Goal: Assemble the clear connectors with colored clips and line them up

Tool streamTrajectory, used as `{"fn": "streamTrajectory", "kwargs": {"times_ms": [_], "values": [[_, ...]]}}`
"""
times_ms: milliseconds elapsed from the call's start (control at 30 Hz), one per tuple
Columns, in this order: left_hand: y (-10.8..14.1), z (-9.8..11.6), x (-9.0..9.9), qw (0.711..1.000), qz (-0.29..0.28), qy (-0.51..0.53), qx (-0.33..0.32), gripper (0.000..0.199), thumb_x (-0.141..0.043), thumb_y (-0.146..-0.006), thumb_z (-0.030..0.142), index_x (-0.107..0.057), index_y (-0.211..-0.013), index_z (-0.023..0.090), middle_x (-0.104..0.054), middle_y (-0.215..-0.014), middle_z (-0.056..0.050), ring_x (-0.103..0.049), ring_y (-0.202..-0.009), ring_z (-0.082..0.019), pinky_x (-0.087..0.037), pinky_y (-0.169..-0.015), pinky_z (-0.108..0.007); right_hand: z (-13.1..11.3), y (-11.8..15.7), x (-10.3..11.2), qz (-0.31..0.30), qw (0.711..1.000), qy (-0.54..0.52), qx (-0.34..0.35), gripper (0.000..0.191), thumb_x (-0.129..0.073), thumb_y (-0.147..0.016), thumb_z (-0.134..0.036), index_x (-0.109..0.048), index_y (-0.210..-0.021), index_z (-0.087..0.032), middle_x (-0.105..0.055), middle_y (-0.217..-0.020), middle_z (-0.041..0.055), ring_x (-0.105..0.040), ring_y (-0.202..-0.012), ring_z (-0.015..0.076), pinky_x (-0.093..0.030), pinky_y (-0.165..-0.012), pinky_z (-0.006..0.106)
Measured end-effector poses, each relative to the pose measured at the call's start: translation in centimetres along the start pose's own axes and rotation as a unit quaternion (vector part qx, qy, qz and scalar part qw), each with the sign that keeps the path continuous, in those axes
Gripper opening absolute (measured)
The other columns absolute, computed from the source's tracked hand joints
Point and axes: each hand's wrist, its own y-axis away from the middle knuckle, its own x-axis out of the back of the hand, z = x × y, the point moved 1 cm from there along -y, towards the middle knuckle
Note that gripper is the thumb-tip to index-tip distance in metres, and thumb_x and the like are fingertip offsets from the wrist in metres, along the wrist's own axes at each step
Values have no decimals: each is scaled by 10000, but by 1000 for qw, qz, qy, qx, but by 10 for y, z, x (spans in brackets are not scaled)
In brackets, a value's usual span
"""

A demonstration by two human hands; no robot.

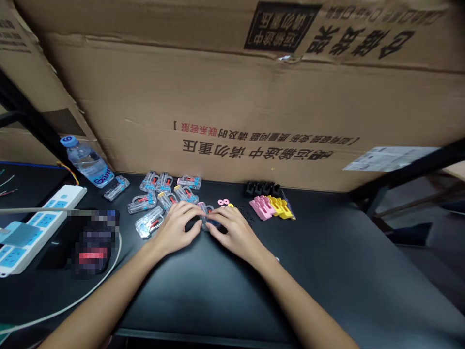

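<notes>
Both hands meet at the middle of the black table, around a small clear plastic piece with pink and blue parts. My left hand curls over its left side, fingertips on it. From the right, my right hand touches the same piece with thumb and fingers; the fingers partly cover it. Left of and behind my left hand lie several similar clear pieces. Beyond my right hand are small pink rings, a yellow ring and thin black rings.
Pink parts, yellow parts and black parts sit at the back right. A large cardboard box stands behind. At the left are a water bottle, a power strip, a blurred-out object and a white cable.
</notes>
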Motion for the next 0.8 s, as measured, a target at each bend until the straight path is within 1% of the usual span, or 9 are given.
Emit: {"fn": "streamTrajectory", "kwargs": {"times_ms": [67, 167, 300, 400, 467, 567, 800], "values": [[0, 1, 0, 1000, -20, 0, -15, 258, -644, -1024, 241, -692, -1277, 243, -742, -1324, -74, -644, -1285, -265, -481, -1138, -458, -2, -1, 5, 10, 999, -31, 7, 170, -620, -1072, -246, -784, -1115, -233, -818, -1082, 91, -748, -1019, 261, -565, -948, 441], [2, 0, 1, 997, -62, 2, -40, 350, -699, -1014, 325, -667, -1355, 252, -703, -1418, -88, -583, -1404, -289, -443, -1222, -491, 6, -3, 14, 63, 997, -35, -22, 184, -597, -1069, -212, -777, -1040, -229, -829, -1027, 71, -752, -954, 252, -548, -874, 418], [4, -1, -1, 993, -108, 1, -58, 299, -702, -1026, 407, -704, -1287, 260, -708, -1410, -83, -562, -1432, -301, -424, -1246, -519, 29, -4, 30, 142, 986, -16, -92, 214, -592, -1059, -236, -777, -954, -227, -822, -929, 66, -734, -850, 248, -543, -811, 405], [4, -1, -2, 992, -110, -5, -64, 252, -677, -1042, 420, -724, -1232, 260, -713, -1396, -83, -590, -1400, -297, -440, -1225, -525, 46, -2, 43, 171, 975, 30, -139, 224, -601, -1041, -283, -790, -936, -226, -823, -921, 71, -709, -828, 262, -539, -806, 419], [4, -1, -2, 992, -107, -5, -63, 244, -667, -1048, 424, -729, -1218, 260, -715, -1391, -83, -607, -1378, -293, -457, -1205, -521, 55, 0, 50, 181, 968, 58, -161, 221, -609, -1019, -299, -803, -944, -223, -825, -930, 78, -692, -824, 271, -535, -810, 427], [3, -1, -2, 993, -106, -3, -56, 246, -665, -1050, 432, -731, -1213, 261, -717, -1385, -87, -616, -1367, -291, -472, -1184, -511, 64, 2, 55, 189, 962, 67, -185, 249, -596, -1006, -319, -811, -931, -219, -823, -922, 86, -681, -820, 273, -534, -825, 430], [2, 3, 2, 992, -115, 3, -46, 245, -671, -1039, 418, -733, -1214, 258, -711, -1380, -87, -609, -1368, -284, -457, -1195, -506, 71, 2, 53, 159, 962, 87, -204, 297, -556, -981, -345, -812, -909, -213, -814, -911, 108, -674, -843, 293, -525, -847, 437]]}}
